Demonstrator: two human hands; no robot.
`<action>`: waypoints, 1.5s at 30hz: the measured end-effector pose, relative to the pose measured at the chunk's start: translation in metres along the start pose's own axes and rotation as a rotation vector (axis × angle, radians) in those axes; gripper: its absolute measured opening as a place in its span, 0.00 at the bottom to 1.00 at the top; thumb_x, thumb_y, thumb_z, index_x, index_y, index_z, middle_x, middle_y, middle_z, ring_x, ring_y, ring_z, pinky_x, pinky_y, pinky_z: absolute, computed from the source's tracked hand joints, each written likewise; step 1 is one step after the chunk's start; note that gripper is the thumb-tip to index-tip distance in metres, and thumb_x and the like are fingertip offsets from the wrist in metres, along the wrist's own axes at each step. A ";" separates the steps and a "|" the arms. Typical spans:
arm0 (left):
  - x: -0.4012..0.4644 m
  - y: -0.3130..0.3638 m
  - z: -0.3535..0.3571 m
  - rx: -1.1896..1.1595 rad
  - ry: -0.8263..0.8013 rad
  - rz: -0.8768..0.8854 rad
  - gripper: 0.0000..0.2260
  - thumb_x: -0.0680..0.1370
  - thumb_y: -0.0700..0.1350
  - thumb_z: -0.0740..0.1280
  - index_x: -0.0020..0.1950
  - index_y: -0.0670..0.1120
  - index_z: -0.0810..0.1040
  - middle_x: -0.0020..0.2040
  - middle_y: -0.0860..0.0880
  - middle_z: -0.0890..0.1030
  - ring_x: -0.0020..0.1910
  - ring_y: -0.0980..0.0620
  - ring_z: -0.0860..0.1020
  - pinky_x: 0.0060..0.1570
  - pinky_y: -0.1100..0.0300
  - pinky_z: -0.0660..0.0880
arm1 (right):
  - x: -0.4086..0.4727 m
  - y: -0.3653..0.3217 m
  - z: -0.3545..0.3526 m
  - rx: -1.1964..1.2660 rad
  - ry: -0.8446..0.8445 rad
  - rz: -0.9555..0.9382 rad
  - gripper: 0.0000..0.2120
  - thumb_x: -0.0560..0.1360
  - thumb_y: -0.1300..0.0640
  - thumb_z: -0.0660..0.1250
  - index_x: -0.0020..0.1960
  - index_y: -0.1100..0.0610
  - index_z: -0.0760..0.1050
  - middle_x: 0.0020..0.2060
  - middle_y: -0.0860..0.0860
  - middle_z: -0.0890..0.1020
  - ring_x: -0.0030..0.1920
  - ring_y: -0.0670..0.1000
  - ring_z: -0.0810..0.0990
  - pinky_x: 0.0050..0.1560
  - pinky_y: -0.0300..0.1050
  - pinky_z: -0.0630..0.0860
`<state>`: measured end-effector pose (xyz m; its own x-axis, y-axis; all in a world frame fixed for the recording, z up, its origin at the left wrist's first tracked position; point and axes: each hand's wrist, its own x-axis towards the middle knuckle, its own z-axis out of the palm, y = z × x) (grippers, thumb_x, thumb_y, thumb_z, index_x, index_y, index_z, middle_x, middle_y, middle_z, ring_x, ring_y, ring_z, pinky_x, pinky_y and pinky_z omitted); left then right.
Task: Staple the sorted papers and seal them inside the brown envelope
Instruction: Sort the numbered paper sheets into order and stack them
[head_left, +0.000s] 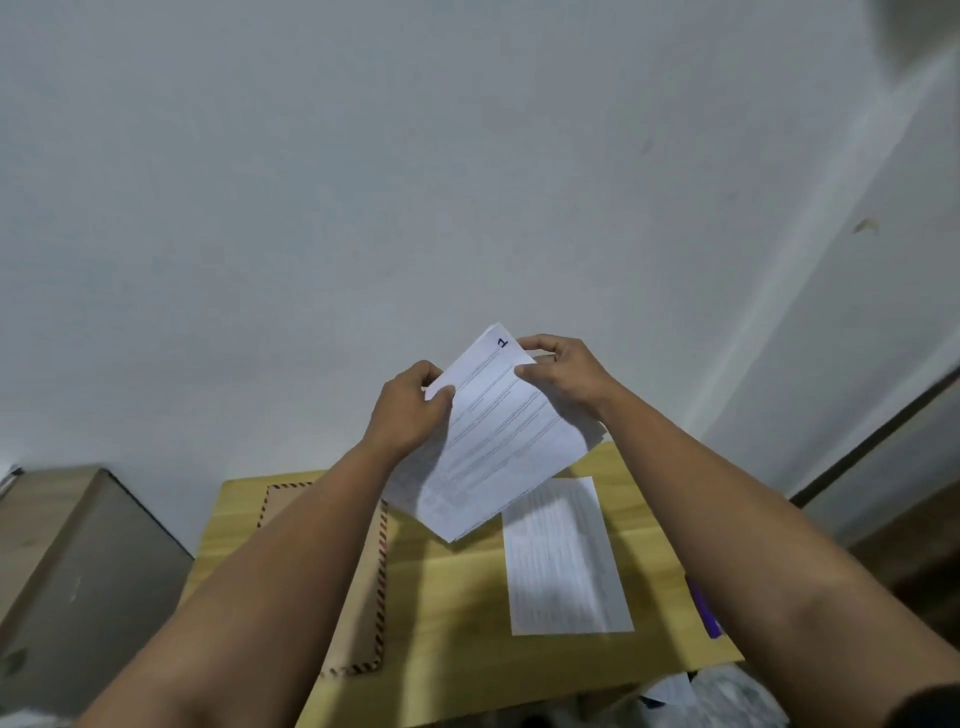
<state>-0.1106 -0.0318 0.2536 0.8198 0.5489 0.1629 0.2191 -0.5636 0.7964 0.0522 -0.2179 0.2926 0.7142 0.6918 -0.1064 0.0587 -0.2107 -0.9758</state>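
papers (498, 441) above wooden table (457, 613), white wall (363, 182)

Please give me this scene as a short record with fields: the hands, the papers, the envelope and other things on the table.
left hand: grips the stack's left edge
right hand: pinches the stack's top corner
stack: sheets held above the table, tilted, top page marked 1
sheet: lies flat on the table
envelope: brown, striped border, flat, partly under the left arm
pen: purple, at the right edge
table: yellow wood
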 end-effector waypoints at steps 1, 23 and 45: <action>0.002 0.000 0.007 0.008 -0.060 -0.003 0.09 0.81 0.47 0.66 0.61 0.50 0.78 0.51 0.53 0.82 0.48 0.55 0.79 0.47 0.57 0.73 | 0.008 0.009 -0.007 0.009 0.000 0.019 0.17 0.77 0.66 0.71 0.64 0.57 0.80 0.49 0.58 0.88 0.50 0.59 0.88 0.52 0.55 0.84; -0.016 -0.136 0.127 0.204 -0.361 -0.520 0.30 0.78 0.45 0.57 0.81 0.49 0.66 0.65 0.46 0.83 0.66 0.42 0.79 0.61 0.62 0.69 | 0.117 0.312 -0.061 -1.157 -0.438 0.296 0.33 0.75 0.48 0.71 0.76 0.50 0.63 0.72 0.54 0.69 0.70 0.59 0.71 0.66 0.56 0.73; -0.034 -0.139 0.114 0.131 -0.318 -0.435 0.30 0.79 0.34 0.57 0.81 0.52 0.65 0.64 0.57 0.76 0.64 0.57 0.73 0.65 0.64 0.66 | 0.120 0.284 -0.061 -1.134 -0.248 0.196 0.13 0.80 0.57 0.61 0.38 0.54 0.77 0.35 0.49 0.78 0.39 0.53 0.79 0.37 0.44 0.71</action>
<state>-0.1087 -0.0425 0.0707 0.7539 0.5462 -0.3651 0.6207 -0.4100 0.6683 0.1968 -0.2368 0.0141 0.6322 0.6681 -0.3923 0.6390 -0.7360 -0.2236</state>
